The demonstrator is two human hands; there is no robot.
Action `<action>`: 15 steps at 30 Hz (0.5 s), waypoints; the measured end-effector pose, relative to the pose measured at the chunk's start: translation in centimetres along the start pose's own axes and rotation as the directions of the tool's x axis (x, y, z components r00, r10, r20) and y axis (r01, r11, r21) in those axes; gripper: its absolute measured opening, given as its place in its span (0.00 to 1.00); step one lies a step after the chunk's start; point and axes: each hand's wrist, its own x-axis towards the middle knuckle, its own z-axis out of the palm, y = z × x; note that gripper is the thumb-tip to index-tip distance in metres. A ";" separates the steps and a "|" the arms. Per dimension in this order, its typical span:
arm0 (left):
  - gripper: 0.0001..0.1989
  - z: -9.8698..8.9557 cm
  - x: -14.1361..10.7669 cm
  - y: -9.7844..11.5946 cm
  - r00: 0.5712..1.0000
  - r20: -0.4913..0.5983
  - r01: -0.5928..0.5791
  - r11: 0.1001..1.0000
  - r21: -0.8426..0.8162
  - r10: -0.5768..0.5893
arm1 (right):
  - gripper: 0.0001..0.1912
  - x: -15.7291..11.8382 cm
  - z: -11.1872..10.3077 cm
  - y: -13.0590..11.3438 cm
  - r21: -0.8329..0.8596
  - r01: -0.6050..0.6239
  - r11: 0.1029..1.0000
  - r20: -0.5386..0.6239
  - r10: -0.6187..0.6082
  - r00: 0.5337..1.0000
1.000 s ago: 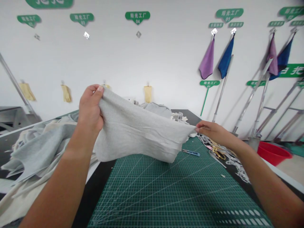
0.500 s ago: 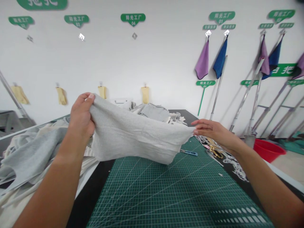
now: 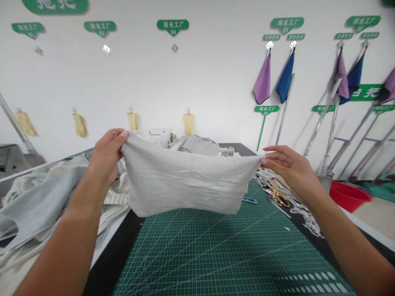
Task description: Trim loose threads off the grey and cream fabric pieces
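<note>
A light grey piece of knit fabric (image 3: pixel 188 181) hangs stretched between my two hands above a green cutting mat (image 3: pixel 216 250). My left hand (image 3: pixel 108 154) pinches its upper left corner between thumb and fingers. At the upper right corner, my right hand (image 3: pixel 288 164) holds the cloth with its fingertips. The lower edge hangs loose over the mat. Behind the cloth's right side, a blue utility knife (image 3: pixel 249 200) lies on the mat, partly covered from view.
Grey and cream fabric pieces (image 3: pixel 46 201) are heaped at the left, with another fabric pile (image 3: pixel 200 144) at the back. Scissors with gold handles (image 3: pixel 281 199) and white scraps (image 3: pixel 308 220) lie along the right. A red bucket (image 3: pixel 348 195) stands beyond the table.
My right hand has moved right and slightly up, and my left hand slightly down. The fabric is now spread wider and its top edge is more level.
</note>
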 end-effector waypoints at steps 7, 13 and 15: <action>0.18 0.3 -1.3 0.8 0.977 0.206 0.030 0.991 0.131 -0.056 | 0.21 1.3 -1.4 0.2 0.061 -0.004 0.998 -0.199 0.016 0.980; 0.18 0.9 -1.9 0.8 0.946 0.313 0.047 0.989 0.141 -0.089 | 0.17 2.3 -2.5 -0.2 0.083 0.037 0.996 -0.306 -0.010 0.952; 0.18 1.0 -2.1 0.8 0.940 0.330 0.046 0.991 0.125 -0.085 | 0.16 2.2 -2.6 -0.8 0.091 0.038 0.995 -0.339 -0.005 0.941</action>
